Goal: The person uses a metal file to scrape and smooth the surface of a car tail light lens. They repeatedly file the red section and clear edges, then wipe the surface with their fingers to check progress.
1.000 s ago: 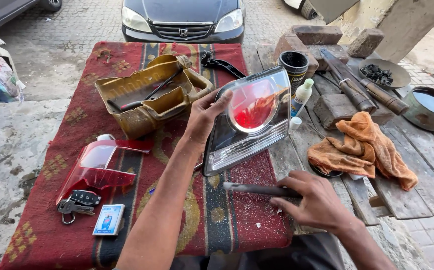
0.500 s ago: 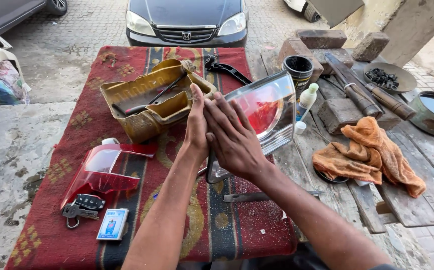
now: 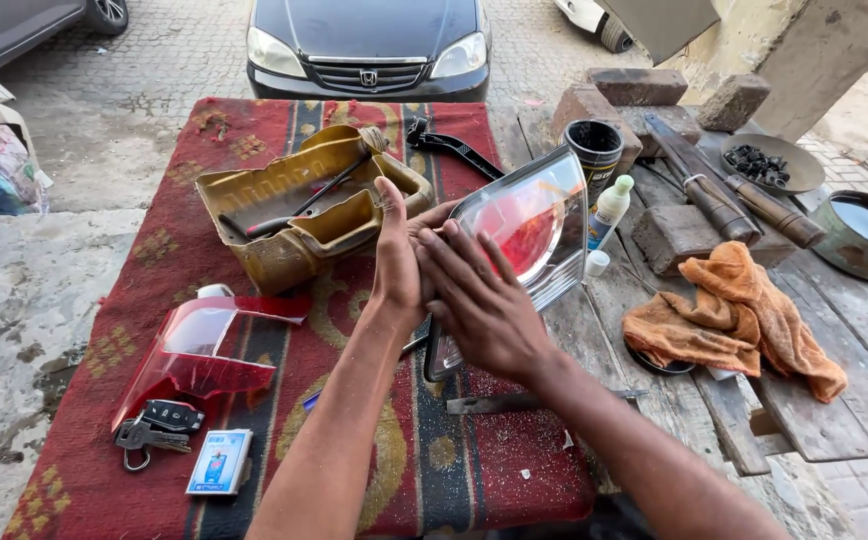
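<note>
Two hands raised over the red rug [image 3: 254, 160] on the desk, right hand [image 3: 484, 305] flat against the tail light [image 3: 519, 235], left hand [image 3: 399, 250] gripping its near edge, light tilted upright mid-desk, orange cloth [image 3: 744, 320] right, yellow tray [image 3: 294, 215] behind, dark car [image 3: 369, 40] beyond.

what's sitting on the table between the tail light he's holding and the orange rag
In the head view, between the held tail light and the orange rag lie a small white cap and bare wooden planks; a white squeeze bottle stands just behind.

Yellow tray [image 3: 284, 215] and bottle [image 3: 609, 212] flanking hands
</note>
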